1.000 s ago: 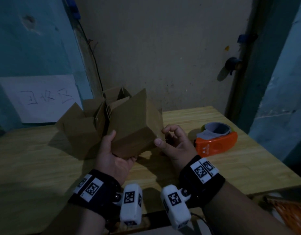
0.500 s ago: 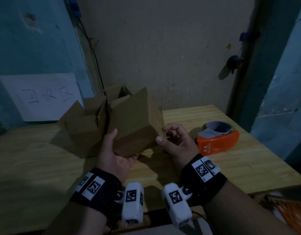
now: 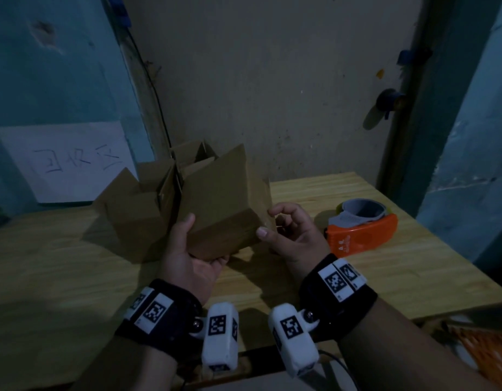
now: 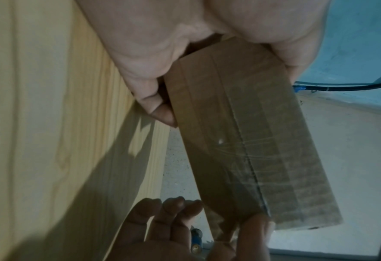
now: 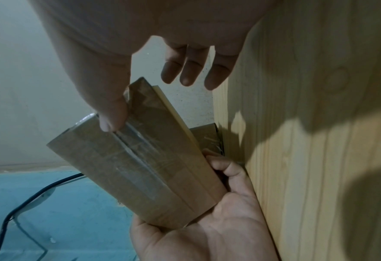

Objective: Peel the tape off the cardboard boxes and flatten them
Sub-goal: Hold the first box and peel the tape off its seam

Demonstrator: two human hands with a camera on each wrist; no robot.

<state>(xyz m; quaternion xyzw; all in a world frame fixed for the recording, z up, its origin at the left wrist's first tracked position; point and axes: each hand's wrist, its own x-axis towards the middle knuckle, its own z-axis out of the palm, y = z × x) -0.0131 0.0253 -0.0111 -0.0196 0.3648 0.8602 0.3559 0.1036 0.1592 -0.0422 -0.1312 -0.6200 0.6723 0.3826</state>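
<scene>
A shut brown cardboard box (image 3: 215,198) is held tilted above the table. Clear tape (image 4: 274,159) runs along its bottom seam, also seen in the right wrist view as tape (image 5: 135,141). My left hand (image 3: 193,249) cradles the box (image 5: 140,167) from below, thumb on its near face and fingers curled under it. At the box's right corner, my right hand (image 3: 268,222) pinches the tape's end, thumb (image 5: 111,114) pressed on the seam. Its other three fingers (image 5: 187,70) hang free.
Two opened cardboard boxes (image 3: 131,210) stand just behind the held one, against the wall. An orange tape dispenser (image 3: 362,230) lies to the right on the wooden table (image 3: 385,277). A paper sign (image 3: 69,162) hangs at the left. An orange basket (image 3: 484,348) sits below the table's right edge.
</scene>
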